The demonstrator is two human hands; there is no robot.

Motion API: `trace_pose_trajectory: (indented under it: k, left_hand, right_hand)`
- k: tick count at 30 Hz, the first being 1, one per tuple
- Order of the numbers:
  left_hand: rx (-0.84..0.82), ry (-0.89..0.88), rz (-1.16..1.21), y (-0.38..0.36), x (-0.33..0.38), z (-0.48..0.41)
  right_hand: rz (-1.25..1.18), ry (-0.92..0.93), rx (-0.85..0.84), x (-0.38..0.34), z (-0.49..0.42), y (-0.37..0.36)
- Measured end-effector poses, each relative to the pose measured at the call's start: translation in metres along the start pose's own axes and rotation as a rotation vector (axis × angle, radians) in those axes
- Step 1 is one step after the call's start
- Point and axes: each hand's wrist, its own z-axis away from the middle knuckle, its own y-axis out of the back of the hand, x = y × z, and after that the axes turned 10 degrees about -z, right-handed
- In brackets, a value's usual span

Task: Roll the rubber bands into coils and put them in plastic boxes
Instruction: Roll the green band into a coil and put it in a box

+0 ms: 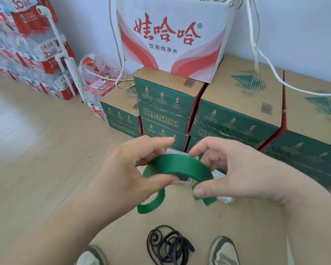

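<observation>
A wide green rubber band [180,165] arches between my two hands, its loose ends curling down at both sides. My left hand [134,169] pinches its left part between thumb and fingers. My right hand [227,169] pinches its right part the same way. Behind and below the band stands a clear plastic box [185,181] with something dark inside, mostly hidden. Another clear box [225,198] peeks out under my right hand. A tangle of black rubber bands [168,245] lies on the brown cardboard [237,236] near my feet.
Green and brown cartons [237,115] are stacked right behind the boxes, with a white and red carton [170,35] on top. Packs of water bottles [27,54] stand at the left wall. White cables [266,62] hang at right. My shoes [224,251] frame the black bands.
</observation>
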Motion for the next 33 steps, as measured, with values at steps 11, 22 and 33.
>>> trace_pose_trajectory:
  k: [11, 22, 33]
  left_hand:
    - [-0.054, 0.001, -0.023, -0.022, -0.004, -0.001]
    - [-0.271, 0.153, 0.073, -0.012, -0.020, -0.007]
    - [0.059, -0.002, 0.037, -0.011, 0.020, -0.005]
  right_hand:
    - [-0.108, 0.242, 0.118, -0.014, -0.007, -0.021]
    - [0.008, 0.215, 0.285, -0.001, 0.000, 0.004]
    - [-0.163, 0.209, 0.120, -0.009, -0.007, -0.014]
